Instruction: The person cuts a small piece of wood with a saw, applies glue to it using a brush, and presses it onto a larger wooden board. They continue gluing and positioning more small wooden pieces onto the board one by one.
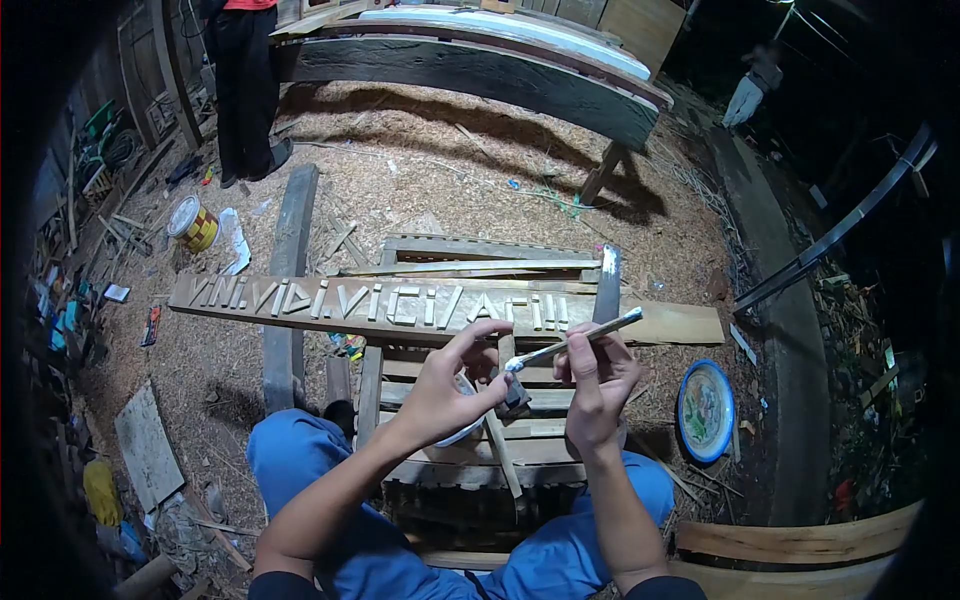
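Observation:
My right hand (598, 385) pinches a thin stick (590, 335), whose lower left end carries a white, paste-like blob. Facing it, my left hand (450, 385) is curved with thumb and forefinger apart; its thumb tip is close to the white blob, and whether they touch I cannot tell. Beyond both hands lies a long plank (660, 323) bearing raised letters (400, 304) of pale wood strips that read "VINI.VIDI.VICI/ARI!!!". Below the hands is a dark block-shaped tool (515, 395), perhaps a hammer. A white container (462, 425) is partly hidden behind my left hand.
A slatted wooden frame (540, 430) stands between my knees, and a dark beam (290, 230) lies left. A blue-rimmed basin (706, 412) sits right; a yellow-red bucket (195, 225) lies left. Ahead are a workbench (470, 75) and a standing person (243, 90); another person (752, 85) is farther off.

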A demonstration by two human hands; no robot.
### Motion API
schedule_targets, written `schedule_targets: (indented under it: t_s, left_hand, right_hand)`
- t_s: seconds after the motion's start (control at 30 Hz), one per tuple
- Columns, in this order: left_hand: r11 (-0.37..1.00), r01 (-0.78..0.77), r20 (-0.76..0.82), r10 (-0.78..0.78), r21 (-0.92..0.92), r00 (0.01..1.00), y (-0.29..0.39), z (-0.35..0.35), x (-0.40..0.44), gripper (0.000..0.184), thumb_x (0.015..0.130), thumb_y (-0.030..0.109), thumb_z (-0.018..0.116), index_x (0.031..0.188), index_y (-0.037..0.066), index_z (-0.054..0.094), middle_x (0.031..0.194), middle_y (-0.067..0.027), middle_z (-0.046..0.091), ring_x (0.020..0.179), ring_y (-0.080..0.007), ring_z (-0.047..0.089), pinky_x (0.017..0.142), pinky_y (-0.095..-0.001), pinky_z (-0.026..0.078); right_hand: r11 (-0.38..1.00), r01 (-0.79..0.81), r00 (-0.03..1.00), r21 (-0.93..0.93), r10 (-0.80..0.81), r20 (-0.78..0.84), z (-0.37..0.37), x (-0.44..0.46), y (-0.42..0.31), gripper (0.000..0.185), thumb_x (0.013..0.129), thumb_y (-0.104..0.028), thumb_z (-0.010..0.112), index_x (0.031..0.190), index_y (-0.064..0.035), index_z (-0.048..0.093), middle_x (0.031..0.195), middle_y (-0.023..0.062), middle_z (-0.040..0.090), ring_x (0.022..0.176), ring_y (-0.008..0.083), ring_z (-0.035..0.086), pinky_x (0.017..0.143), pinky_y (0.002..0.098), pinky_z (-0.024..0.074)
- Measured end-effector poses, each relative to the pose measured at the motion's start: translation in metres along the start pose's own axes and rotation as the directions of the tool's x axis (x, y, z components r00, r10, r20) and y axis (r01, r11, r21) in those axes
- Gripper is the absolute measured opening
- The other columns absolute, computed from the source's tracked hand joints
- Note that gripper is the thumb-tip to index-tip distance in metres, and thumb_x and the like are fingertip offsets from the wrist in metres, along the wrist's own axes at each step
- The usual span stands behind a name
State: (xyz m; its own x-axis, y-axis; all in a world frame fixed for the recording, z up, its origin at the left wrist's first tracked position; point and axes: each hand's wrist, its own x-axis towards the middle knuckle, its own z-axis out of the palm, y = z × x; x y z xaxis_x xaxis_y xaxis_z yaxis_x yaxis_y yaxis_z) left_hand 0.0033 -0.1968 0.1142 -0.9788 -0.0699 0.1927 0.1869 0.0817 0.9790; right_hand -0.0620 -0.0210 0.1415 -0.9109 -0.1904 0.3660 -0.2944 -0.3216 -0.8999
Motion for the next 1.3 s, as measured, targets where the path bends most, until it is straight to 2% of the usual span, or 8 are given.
schedule_targets:
  t_s: [0.33, 0.5, 0.63, 0.73, 0.8, 1.03, 1.2, 1.3]
  left_hand:
    - [0.998, -0.051, -0.001, 0.051, -0.026, 0.999, 0.004, 0.005, -0.002, 0.057, 0.086, 0.006, 0.075, 0.139, 0.004, 0.055, 0.097, -0.0026, 0.067, 0.091, -0.0083, 0.063, 0.081, -0.0255, 0.05]
    - [0.984, -0.171, -0.028, 0.173, 0.055, 0.984, 0.002, 0.008, -0.004, 0.061, 0.084, 0.006, 0.076, 0.141, 0.005, 0.054, 0.098, -0.0019, 0.067, 0.09, -0.008, 0.063, 0.079, -0.0258, 0.05]
    - [0.995, -0.079, -0.037, 0.081, 0.053, 0.996, 0.007, 0.008, -0.006, 0.063, 0.084, 0.007, 0.077, 0.142, 0.005, 0.053, 0.101, -0.0028, 0.067, 0.091, -0.0082, 0.062, 0.078, -0.0254, 0.05]
    - [0.988, -0.035, -0.044, 0.043, 0.153, 0.998, 0.005, 0.009, -0.006, 0.064, 0.084, 0.007, 0.076, 0.143, 0.005, 0.053, 0.103, -0.0044, 0.067, 0.09, -0.0082, 0.061, 0.078, -0.0249, 0.05]
    - [0.965, -0.175, -0.103, 0.197, 0.195, 0.975, -0.005, 0.017, -0.005, 0.064, 0.084, 0.006, 0.075, 0.144, 0.004, 0.054, 0.104, -0.0048, 0.067, 0.089, -0.0089, 0.061, 0.078, -0.025, 0.049]
    - [0.857, -0.273, -0.121, 0.357, 0.437, 0.926, -0.007, 0.017, -0.001, 0.06, 0.079, 0.009, 0.08, 0.135, 0.006, 0.062, 0.116, -0.0121, 0.065, 0.108, -0.026, 0.059, 0.098, -0.0368, 0.048]
    - [0.85, -0.249, -0.129, 0.343, 0.465, 0.93, -0.003, 0.011, -0.004, 0.058, 0.078, 0.011, 0.081, 0.132, 0.005, 0.064, 0.118, -0.0113, 0.065, 0.112, -0.0274, 0.058, 0.101, -0.0386, 0.047]
    - [0.838, -0.248, -0.138, 0.354, 0.485, 0.925, -0.009, 0.008, -0.004, 0.058, 0.076, 0.011, 0.082, 0.131, 0.006, 0.064, 0.118, -0.0116, 0.065, 0.112, -0.028, 0.058, 0.101, -0.0389, 0.047]
  right_hand:
    - [0.985, 0.003, 1.0, -0.173, 0.001, 0.018, 0.002, 0.0, 0.002, 0.016, 0.099, -0.012, 0.069, 0.105, 0.0031, 0.068, 0.089, 0.0036, 0.068, 0.076, 0.0084, 0.064, 0.07, 0.0235, 0.0522]
    - [0.983, 0.008, 1.0, -0.185, -0.007, 0.003, 0.001, 0.0, 0.003, 0.017, 0.099, -0.013, 0.069, 0.105, 0.0032, 0.068, 0.088, 0.0041, 0.068, 0.074, 0.009, 0.066, 0.069, 0.024, 0.0522]
    - [0.976, 0.001, 1.0, -0.22, 0.0, 0.005, 0.0, 0.0, 0.003, 0.017, 0.099, -0.013, 0.069, 0.106, 0.0031, 0.068, 0.087, 0.0042, 0.068, 0.074, 0.009, 0.066, 0.069, 0.0236, 0.0523]
    - [0.973, 0.001, 1.0, -0.231, -0.002, -0.005, -0.001, 0.001, 0.006, 0.018, 0.1, -0.014, 0.069, 0.107, 0.0024, 0.069, 0.083, 0.0027, 0.068, 0.071, 0.0076, 0.064, 0.066, 0.0223, 0.0507]
    - [0.974, -0.105, 0.994, -0.2, 0.098, -0.047, -0.003, 0.002, 0.006, 0.02, 0.101, -0.017, 0.068, 0.108, 0.0018, 0.069, 0.079, 0.0004, 0.067, 0.069, 0.0059, 0.062, 0.063, 0.0216, 0.0483]
    - [0.978, -0.054, 0.997, -0.204, 0.041, -0.069, -0.004, 0.007, 0.011, 0.023, 0.102, -0.02, 0.068, 0.11, 0.0008, 0.07, 0.075, -0.0005, 0.066, 0.064, 0.0042, 0.058, 0.057, 0.0203, 0.0439]
    - [0.988, -0.02, 0.987, -0.154, -0.005, -0.161, -0.003, 0.011, 0.008, 0.018, 0.102, -0.019, 0.066, 0.102, -0.0009, 0.067, 0.073, -0.0009, 0.063, 0.059, 0.0045, 0.054, 0.053, 0.0212, 0.0412]
    - [0.992, -0.045, 0.993, -0.114, 0.032, -0.114, -0.004, 0.009, 0.003, 0.016, 0.103, -0.018, 0.064, 0.1, -0.0028, 0.065, 0.072, -0.001, 0.062, 0.06, 0.0041, 0.054, 0.053, 0.0201, 0.0418]
